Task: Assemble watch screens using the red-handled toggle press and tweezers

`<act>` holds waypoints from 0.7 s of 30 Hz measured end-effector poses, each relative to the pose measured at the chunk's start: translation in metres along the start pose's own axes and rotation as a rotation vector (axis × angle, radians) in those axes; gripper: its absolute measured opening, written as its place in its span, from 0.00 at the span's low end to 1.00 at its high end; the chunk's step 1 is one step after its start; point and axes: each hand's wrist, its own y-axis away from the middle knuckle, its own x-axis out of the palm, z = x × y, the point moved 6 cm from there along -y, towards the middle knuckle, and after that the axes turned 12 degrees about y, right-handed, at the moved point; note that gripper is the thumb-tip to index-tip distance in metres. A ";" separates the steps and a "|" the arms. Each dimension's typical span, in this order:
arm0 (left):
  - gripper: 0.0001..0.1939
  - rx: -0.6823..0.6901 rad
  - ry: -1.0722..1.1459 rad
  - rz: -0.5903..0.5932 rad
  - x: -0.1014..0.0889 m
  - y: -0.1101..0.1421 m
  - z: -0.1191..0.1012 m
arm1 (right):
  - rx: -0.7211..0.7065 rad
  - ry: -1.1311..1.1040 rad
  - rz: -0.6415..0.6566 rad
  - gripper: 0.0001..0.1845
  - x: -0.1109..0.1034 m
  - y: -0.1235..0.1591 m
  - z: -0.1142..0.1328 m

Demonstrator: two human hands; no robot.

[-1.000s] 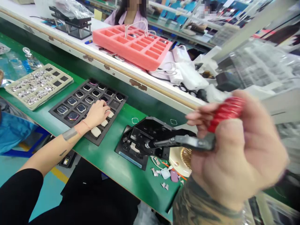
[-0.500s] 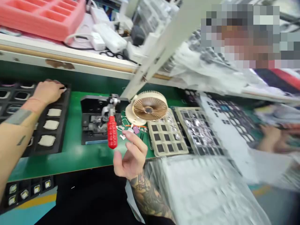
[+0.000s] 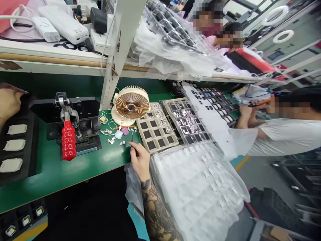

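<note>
At the far left edge, my left hand (image 3: 9, 104) is over the upper end of a black foam tray (image 3: 32, 150), its fingers curled; what they hold is hidden. Pale rounded-square pieces (image 3: 15, 145) lie in that tray's slots. My right hand (image 3: 140, 159) is low over the green bench, thumb and index finger closed around thin dark tweezers (image 3: 132, 136) whose point faces away from me. Small metal parts (image 3: 110, 141) and a purple square piece (image 3: 125, 131) lie just beyond. Between my hands stands a black clamp fixture (image 3: 87, 140) with a red handle (image 3: 68, 140).
A cream fan (image 3: 131, 105) stands behind the loose parts. Right of it are two beige compartment trays (image 3: 157, 142) (image 3: 185, 117) and plastic-covered trays (image 3: 195, 187). A white post (image 3: 120, 50) rises to a shelf (image 3: 75, 62). A co-worker (image 3: 288, 134) works at the right.
The view has swung right. My right hand has gone from loosely open by the red handle to closed on the tweezers. My left hand now shows only partly at the edge, still over the black tray.
</note>
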 end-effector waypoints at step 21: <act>0.23 -0.273 0.882 0.182 0.082 0.344 -0.027 | -0.322 -0.735 0.087 0.17 0.039 0.008 0.154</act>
